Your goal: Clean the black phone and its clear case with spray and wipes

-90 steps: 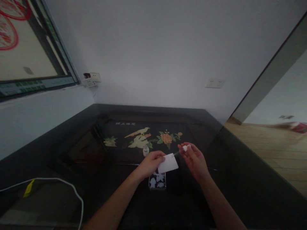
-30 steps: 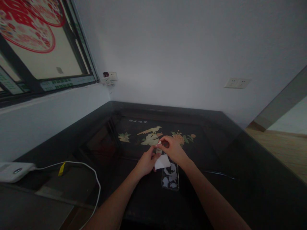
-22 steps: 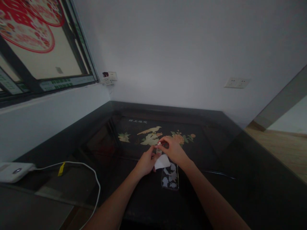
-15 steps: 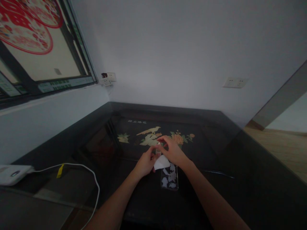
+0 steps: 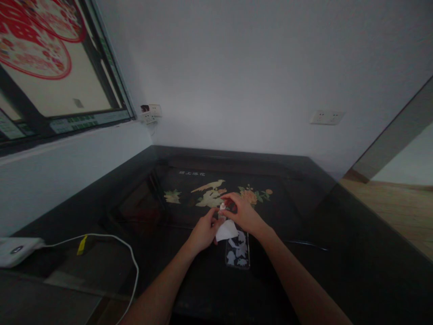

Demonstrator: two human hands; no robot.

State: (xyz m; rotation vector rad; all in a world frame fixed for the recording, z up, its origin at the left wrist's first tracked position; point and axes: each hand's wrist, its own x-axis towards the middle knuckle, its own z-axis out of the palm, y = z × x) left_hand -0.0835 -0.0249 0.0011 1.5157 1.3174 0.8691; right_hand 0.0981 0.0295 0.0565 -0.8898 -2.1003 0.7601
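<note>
My left hand point(image 5: 203, 231) is closed round a small clear bottle point(image 5: 221, 215) and also pinches a white sheet of paper point(image 5: 226, 230). My right hand point(image 5: 241, 212) pinches the white cap point(image 5: 223, 206) on top of that bottle. Both hands meet over the dark table point(image 5: 304, 234). Just below them a phone case point(image 5: 238, 249) with pale flower shapes lies flat on the table.
A painted bird and flowers point(image 5: 216, 194) decorate the tabletop behind the hands. A white cable point(image 5: 111, 239) with a yellow tag runs from a white device point(image 5: 16, 250) at the left. Wall sockets point(image 5: 326, 117) sit above the table. A window is at upper left.
Three seconds ago my right hand held a dropper cap apart from the bottle; now it sits on the bottle's top. The paper has bent in my left hand. The view shifted slightly.
</note>
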